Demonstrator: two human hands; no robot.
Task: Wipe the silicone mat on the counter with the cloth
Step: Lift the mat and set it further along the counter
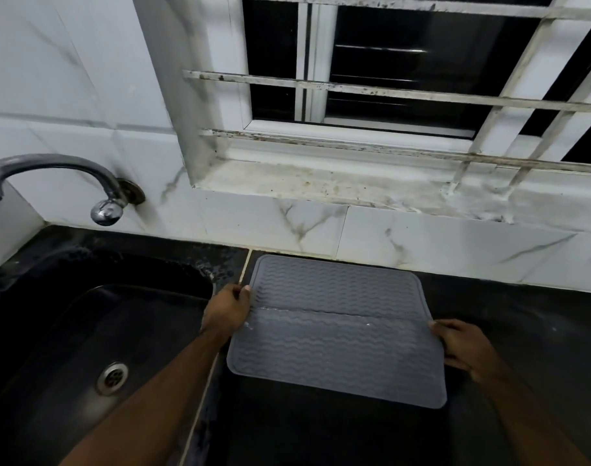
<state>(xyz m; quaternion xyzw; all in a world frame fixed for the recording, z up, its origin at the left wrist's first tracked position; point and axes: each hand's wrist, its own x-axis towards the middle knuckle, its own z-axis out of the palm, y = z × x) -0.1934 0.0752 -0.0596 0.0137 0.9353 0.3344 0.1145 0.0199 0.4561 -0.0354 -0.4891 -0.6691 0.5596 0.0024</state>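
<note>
While your left hand [227, 309] pinches the left edge of the silicone mat [334, 327] just above its middle crease, your right hand [462, 348] grips the right edge at about the same height, fingers curled over the rim. Both hands are closed on the mat, one at each side.

The mat is grey, ribbed with wavy lines, and sits in the lower centre of the frame on the dark counter [522, 331]. A fold line runs across it from side to side, with a few pale specks along it. The half above the crease lies toward the wall, its top edge just beside the base of the marble-look tiles [421, 243]; the half below the crease reaches toward you, and I cannot tell whether it lies flat or is raised off the counter.

To the left of the mat, filling the lower left of the frame, is the black sink [68, 331] with its metal drain [112, 378]. A curved metal tap [52, 176] comes out of the wall at the left, above the sink. In the upper right is a window [388, 62] behind a stained white grille [354, 89], with a grimy sill [321, 183] below it.
</note>
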